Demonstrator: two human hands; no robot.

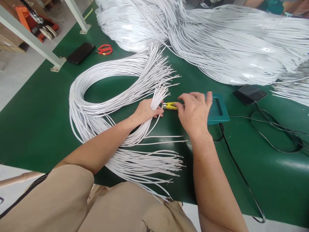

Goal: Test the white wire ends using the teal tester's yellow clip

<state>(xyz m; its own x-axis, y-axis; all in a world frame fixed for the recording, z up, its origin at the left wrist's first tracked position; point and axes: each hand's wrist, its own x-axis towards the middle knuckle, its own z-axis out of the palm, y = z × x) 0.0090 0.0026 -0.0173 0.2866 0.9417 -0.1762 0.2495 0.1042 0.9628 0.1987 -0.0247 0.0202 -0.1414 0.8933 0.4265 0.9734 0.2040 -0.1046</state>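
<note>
My left hand [144,111] is closed around a small bunch of white wires [158,96], their cut ends pointing up and away. Between thumb and fingers, my right hand [195,113] holds the end of a small yellow tool [171,105] with a metal head. That head meets the wires at my left fingertips; its exact kind is hard to make out. A looped bundle of white wires [108,69] lies to the left, and more loose wire ends [149,162] spread out below my left forearm.
A teal box [223,112] stands just beyond my right hand, with black cords [231,151] beside it. Large heaps of white wire [231,42] cover the back. Red-handled scissors [105,49], a dark phone-like object [81,53] and a black device [249,94] lie on the green table [36,129].
</note>
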